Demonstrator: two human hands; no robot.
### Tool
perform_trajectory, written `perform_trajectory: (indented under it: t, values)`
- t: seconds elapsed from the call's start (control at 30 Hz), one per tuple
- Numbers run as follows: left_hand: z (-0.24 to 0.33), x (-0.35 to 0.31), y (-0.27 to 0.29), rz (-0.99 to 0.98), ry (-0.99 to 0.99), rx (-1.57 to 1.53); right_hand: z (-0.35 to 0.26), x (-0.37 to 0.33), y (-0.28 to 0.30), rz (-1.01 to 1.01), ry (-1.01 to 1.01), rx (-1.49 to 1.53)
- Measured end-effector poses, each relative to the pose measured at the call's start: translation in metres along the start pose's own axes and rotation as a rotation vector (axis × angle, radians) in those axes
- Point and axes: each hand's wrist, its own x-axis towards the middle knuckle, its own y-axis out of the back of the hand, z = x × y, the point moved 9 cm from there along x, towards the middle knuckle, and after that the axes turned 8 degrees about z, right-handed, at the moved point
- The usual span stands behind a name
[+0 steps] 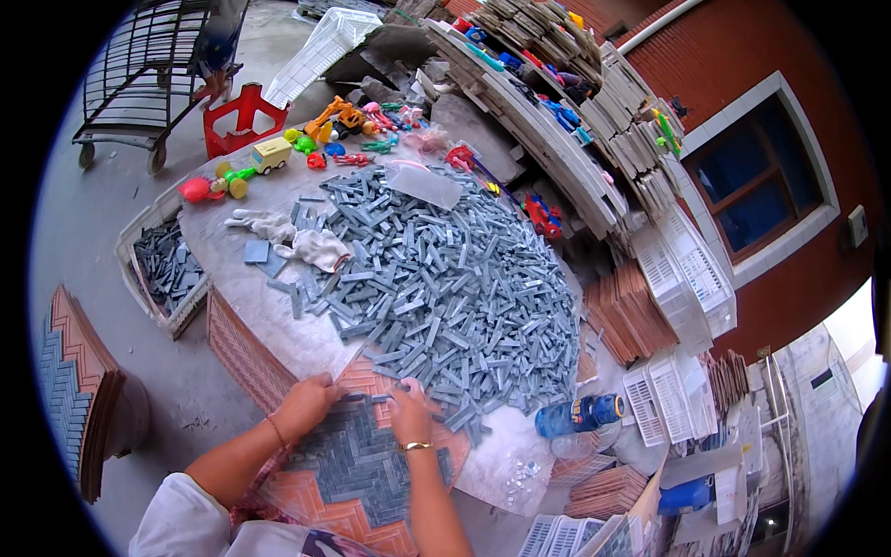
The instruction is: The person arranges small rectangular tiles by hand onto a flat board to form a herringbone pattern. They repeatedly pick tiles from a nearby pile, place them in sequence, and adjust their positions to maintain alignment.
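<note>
My left hand (316,399) is closed, its fingertips at a small grey stone strip (352,397). Close by on the right, my right hand (410,411) pinches another grey strip (380,398) between thumb and fingers. Both hands are over the far part of an orange mould tray (320,502) with a zigzag pattern. Grey strips laid in a herringbone (362,461) fill much of the tray's middle, while orange still shows along its edges. Just beyond my hands spreads a large heap of loose grey strips (445,297).
White gloves (316,249) and square grey tiles (257,252) lie left of the heap. Colourful toys (339,121) line the table's far edge. A blue bottle (577,416) lies at the right. Stacked trays (79,390) and a crate of dark strips (167,265) are at the left.
</note>
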Motion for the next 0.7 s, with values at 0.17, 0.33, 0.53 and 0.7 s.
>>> perform_trajectory:
  t: [0.17,0.33,0.53,0.7]
  values:
    - [0.008,0.002,0.002,-0.002,-0.064,0.023,0.012,-0.003,0.000,-0.065,-0.100,0.046]
    - [0.012,-0.002,-0.008,-0.104,-0.162,0.136,0.028,-0.018,-0.006,0.033,-0.264,0.354]
    - [0.021,-0.012,0.000,-0.024,-0.162,0.174,-0.015,-0.018,-0.003,0.005,-0.136,-0.030]
    - [0.016,-0.016,0.009,0.090,-0.121,0.010,-0.012,-0.026,-0.004,0.053,-0.165,0.004]
